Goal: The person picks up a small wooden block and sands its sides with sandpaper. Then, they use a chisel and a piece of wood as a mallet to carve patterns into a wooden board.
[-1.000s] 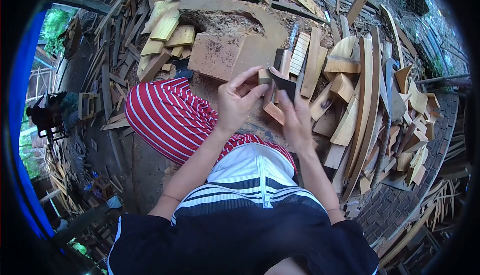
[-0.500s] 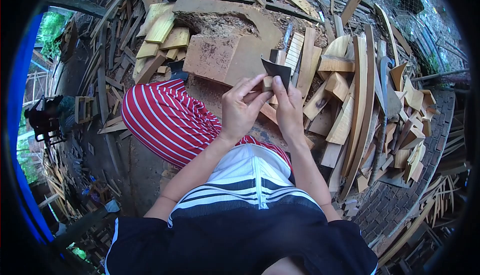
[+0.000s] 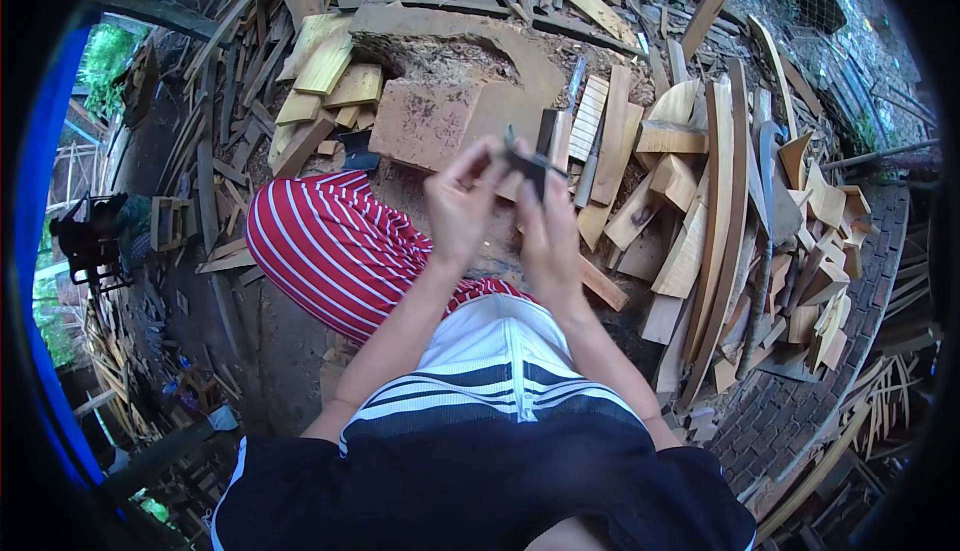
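Observation:
My right hand (image 3: 548,241) is closed on a piece of dark sandpaper (image 3: 532,164), which bends and curls up at its left end. Beside it, my left hand (image 3: 460,206) is closed, with thumb and fingers pinched together at the sandpaper's left end. A small wooden block showed between my fingertips a moment ago; now blur and the fingers mostly hide it. Both hands are raised in front of my body, above the work spot, close together and smeared by motion.
A large brown block (image 3: 425,123) lies ahead. Yellowish wood pieces (image 3: 325,69) are stacked at its left. Long boards (image 3: 716,221) and many offcuts (image 3: 672,179) crowd the right. Red striped cloth (image 3: 335,241) covers my leg. A chisel-like metal tool (image 3: 588,179) lies among the wood.
My hands have shifted a little to the left and slightly apart. The sandpaper has turned from upright to nearly edge-on, and the wooden block is no longer clearly visible.

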`<state>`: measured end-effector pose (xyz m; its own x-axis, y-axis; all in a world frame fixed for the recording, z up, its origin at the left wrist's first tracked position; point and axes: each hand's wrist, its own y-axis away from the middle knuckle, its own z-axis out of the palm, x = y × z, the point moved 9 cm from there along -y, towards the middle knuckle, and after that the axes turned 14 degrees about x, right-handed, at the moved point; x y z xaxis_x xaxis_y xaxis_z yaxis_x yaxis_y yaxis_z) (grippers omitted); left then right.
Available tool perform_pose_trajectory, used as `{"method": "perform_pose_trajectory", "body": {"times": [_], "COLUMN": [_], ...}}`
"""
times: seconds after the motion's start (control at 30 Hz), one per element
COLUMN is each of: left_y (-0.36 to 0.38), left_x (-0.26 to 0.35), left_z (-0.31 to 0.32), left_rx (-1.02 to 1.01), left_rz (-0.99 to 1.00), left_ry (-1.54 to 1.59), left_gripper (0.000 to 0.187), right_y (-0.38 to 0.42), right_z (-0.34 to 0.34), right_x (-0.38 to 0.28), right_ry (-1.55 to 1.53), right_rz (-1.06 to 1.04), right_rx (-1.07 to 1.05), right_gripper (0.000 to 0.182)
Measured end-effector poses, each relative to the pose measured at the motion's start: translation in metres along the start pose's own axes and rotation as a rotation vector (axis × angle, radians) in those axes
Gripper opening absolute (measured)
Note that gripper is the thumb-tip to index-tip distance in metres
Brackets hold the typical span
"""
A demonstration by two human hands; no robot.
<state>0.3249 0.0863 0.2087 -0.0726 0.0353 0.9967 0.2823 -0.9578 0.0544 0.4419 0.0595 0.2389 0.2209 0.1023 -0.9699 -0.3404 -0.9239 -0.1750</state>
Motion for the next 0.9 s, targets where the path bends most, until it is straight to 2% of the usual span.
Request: {"method": "perform_pose_trajectory", "body": {"times": [0.03,0.07,0.13,0.27,0.33,0.4,0.5,0.6,0.63,0.73,0.8,0.83,0.87,0.9], "left_y": [-0.009,-0.015,-0.007,-0.005,-0.019,-0.017,0.007,0.006,0.002,-0.007,0.011,0.017,0.018,0.020], "left_x": [-0.006,-0.011,-0.010,0.002,-0.010,-0.005,0.004,-0.003,-0.007,-0.012,-0.009,-0.003,-0.004,-0.008], "left_z": [-0.009,-0.015,-0.014,-0.004,-0.015,-0.012,0.007,0.004,0.001,-0.001,0.004,0.009,0.009,0.011], "left_rx": [0.031,0.055,0.022,-0.049,0.022,0.030,-0.095,-0.105,-0.100,-0.075,-0.093,-0.136,-0.142,-0.154], "left_rz": [-0.071,-0.145,-0.143,-0.120,-0.309,-0.290,-0.330,-0.408,-0.400,-0.459,-0.493,-0.483,-0.485,-0.545], "left_ry": [0.078,0.158,0.130,0.223,0.402,0.338,0.377,0.442,0.446,0.555,0.481,0.451,0.450,0.520], "left_gripper": [0.037,0.037,0.037,0.036,0.037,0.035,0.033,0.033,0.033,0.031,0.028,0.027,0.027,0.027], "right_y": [0.009,0.006,-0.001,-0.009,0.011,0.006,-0.020,-0.013,-0.008,0.004,-0.015,-0.022,-0.028,-0.030], "right_z": [0.004,0.004,0.008,0.007,0.013,0.012,0.005,0.003,0.004,0.012,0.006,0.006,0.000,0.004], "right_x": [-0.012,-0.012,0.004,-0.005,-0.024,-0.019,-0.009,-0.020,-0.025,-0.029,-0.019,0.007,0.014,0.030], "right_ry": [0.167,0.168,-0.087,0.010,0.112,0.088,0.021,0.125,0.200,0.172,0.119,0.048,0.049,-0.111], "right_rz": [-0.174,-0.172,0.139,-0.040,-0.146,-0.125,-0.029,-0.147,-0.189,-0.204,-0.153,0.101,0.102,0.299], "right_rx": [-0.029,-0.024,-0.082,-0.011,-0.083,-0.111,-0.024,0.040,0.003,-0.074,-0.014,-0.054,-0.048,-0.133], "right_gripper": [0.039,0.039,0.042,0.044,0.046,0.045,0.043,0.043,0.045,0.046,0.043,0.039,0.039,0.036]}}
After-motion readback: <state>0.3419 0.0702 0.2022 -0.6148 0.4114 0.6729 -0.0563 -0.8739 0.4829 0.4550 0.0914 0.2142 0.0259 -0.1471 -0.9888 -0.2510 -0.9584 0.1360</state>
